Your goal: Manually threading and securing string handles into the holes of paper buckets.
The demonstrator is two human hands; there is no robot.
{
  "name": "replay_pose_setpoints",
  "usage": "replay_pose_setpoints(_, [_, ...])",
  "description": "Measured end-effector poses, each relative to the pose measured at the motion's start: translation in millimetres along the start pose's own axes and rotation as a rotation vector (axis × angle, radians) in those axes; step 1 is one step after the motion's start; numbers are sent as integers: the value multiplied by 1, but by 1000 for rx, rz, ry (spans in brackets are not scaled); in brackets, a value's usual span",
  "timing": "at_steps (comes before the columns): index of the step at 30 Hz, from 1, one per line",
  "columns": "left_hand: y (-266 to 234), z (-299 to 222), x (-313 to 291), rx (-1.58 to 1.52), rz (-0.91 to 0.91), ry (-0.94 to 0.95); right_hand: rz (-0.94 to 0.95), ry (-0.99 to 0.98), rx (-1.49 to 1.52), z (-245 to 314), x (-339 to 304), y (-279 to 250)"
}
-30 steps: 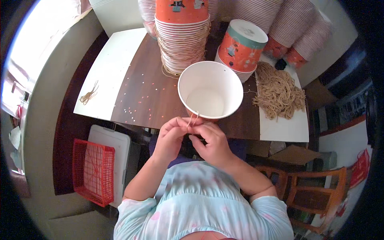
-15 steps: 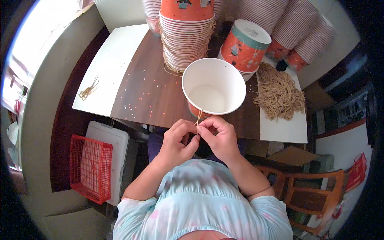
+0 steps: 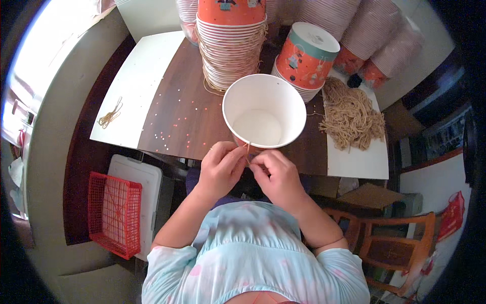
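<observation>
A paper bucket (image 3: 283,109) with a white inside is at the front middle of the desk (image 3: 197,134), its mouth up toward the person; its base is hidden. A thin cord (image 3: 248,147) hangs from the near side of its rim. The left hand (image 3: 218,171) is just below the rim, fingers bunched and pinching the cord. The right hand (image 3: 278,176) is just beside it, thumb and fingers pressed together on the cord's lower part; the exact grip is too small to make out.

Behind the bucket rises a tall stack of buckets (image 3: 230,55), loops of tan cord draped around it. To its right stands a shorter stack (image 3: 307,58), topped by an upside-down orange bucket with a teal band. Further right, a tangled heap of yarn (image 3: 353,116) lies on the desk's white end. Wrapped stacks (image 3: 372,25) lean at the back.

Red and white specks (image 3: 175,125) dot the brown wood to the left, and a small bundle of strands (image 3: 110,114) lies on the white left end. Below are a red basket (image 3: 115,215) and, at right, a wooden chair (image 3: 426,238).
</observation>
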State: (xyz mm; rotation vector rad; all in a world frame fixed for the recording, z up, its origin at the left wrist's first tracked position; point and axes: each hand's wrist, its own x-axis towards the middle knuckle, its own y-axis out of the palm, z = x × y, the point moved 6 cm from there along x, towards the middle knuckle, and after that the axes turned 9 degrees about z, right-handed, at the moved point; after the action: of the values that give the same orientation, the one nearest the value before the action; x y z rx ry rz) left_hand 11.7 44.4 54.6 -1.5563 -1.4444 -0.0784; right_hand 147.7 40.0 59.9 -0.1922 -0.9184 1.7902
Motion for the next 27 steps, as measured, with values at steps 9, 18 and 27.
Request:
replay_pose_setpoints(9, [7,5,-24,-169,-292,-248,-224,-221,-506,16,6,0])
replay_pose_setpoints(18, [37,29,-38,-1495,-366,-845,-190,-115,-46,1,28,18])
replay_pose_setpoints(27, [23,30,-41,-1483,-317,-928,72,149,750,-13,29,34])
